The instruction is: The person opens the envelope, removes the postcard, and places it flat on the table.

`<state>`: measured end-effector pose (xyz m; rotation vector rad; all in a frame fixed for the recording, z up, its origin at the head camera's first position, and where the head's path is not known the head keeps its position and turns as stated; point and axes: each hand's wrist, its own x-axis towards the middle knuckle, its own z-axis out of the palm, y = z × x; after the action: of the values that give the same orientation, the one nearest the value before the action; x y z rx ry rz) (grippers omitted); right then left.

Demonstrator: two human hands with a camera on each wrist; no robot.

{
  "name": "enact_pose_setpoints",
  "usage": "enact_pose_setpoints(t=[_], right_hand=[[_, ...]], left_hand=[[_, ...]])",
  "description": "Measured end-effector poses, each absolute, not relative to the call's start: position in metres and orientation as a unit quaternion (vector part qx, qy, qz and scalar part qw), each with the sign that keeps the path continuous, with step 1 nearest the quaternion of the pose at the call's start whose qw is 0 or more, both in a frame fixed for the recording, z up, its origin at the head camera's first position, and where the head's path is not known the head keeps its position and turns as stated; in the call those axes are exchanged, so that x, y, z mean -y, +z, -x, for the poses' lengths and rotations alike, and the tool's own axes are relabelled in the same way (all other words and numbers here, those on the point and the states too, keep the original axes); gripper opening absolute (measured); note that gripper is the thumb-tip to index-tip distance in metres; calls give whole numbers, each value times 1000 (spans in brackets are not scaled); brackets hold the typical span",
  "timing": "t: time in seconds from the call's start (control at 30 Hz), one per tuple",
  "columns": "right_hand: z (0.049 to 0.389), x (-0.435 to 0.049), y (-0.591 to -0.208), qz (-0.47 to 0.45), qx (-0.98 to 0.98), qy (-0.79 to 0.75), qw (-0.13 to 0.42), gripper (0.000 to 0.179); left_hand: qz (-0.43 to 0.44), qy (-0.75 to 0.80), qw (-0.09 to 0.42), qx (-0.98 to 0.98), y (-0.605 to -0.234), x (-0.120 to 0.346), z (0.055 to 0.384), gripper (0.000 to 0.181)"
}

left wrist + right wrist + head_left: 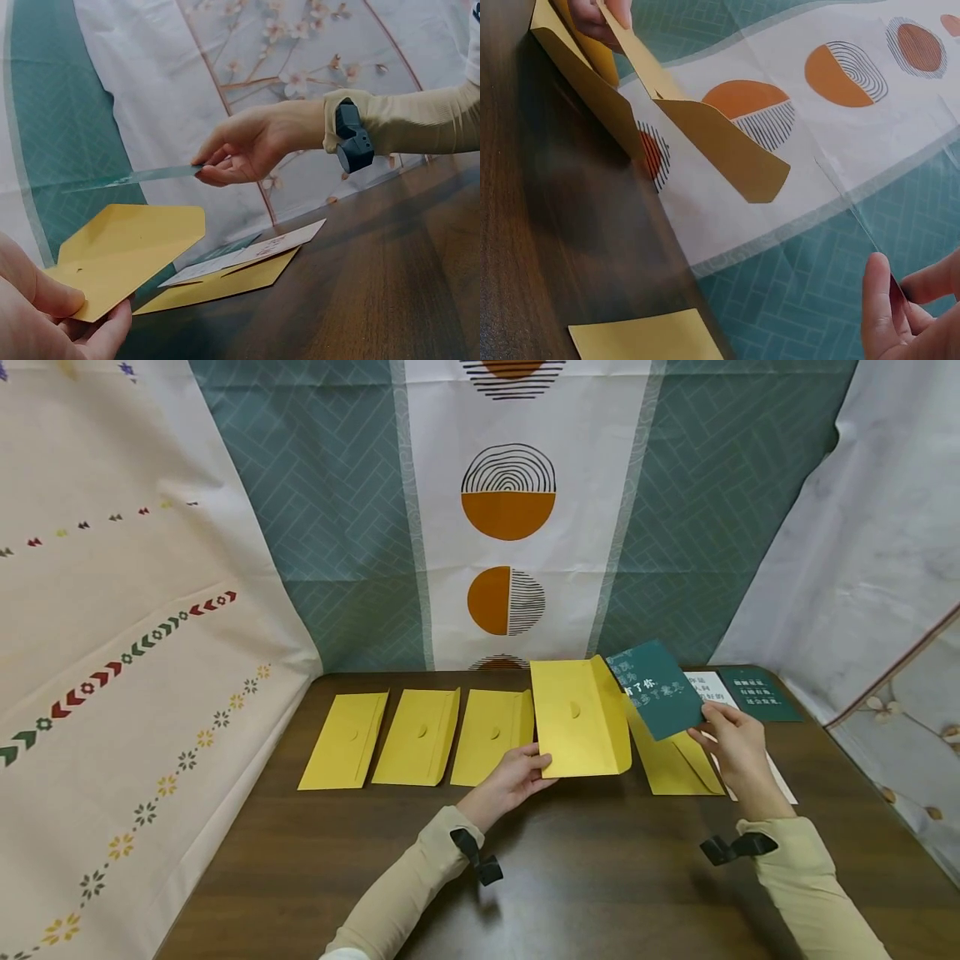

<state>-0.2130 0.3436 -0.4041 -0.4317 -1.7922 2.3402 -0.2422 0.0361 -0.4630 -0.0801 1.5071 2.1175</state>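
My left hand (pixel 515 782) pinches a yellow envelope (pixel 573 718) by its lower left corner, raised off the table. The envelope's flap (pixel 613 714) stands unfolded on the right side. Between the thumb and fingers of my right hand (pixel 733 747) is a dark green card (pixel 655 689) with white writing, gripped at its lower right corner. The card hangs tilted beside the flap, apart from the envelope in the left wrist view. From the right wrist, the card shows nearly edge-on, and the raised envelope's flap (pixel 727 150) bends outward.
Three yellow envelopes (pixel 416 737) lie in a row on the left of the brown table (pixel 337 868). Another envelope (pixel 675 764) lies at right, beside white cards (pixel 708 687) and a green card (pixel 759 693). Patterned cloths (pixel 337 518) hang behind.
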Motion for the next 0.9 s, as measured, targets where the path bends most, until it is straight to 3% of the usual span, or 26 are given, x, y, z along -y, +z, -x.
enact_pose_setpoints(t=[0.9], right_hand=[[211, -368, -407, 173, 508, 839, 84, 9]], left_hand=[[28, 771, 288, -567, -473, -39, 240, 37]])
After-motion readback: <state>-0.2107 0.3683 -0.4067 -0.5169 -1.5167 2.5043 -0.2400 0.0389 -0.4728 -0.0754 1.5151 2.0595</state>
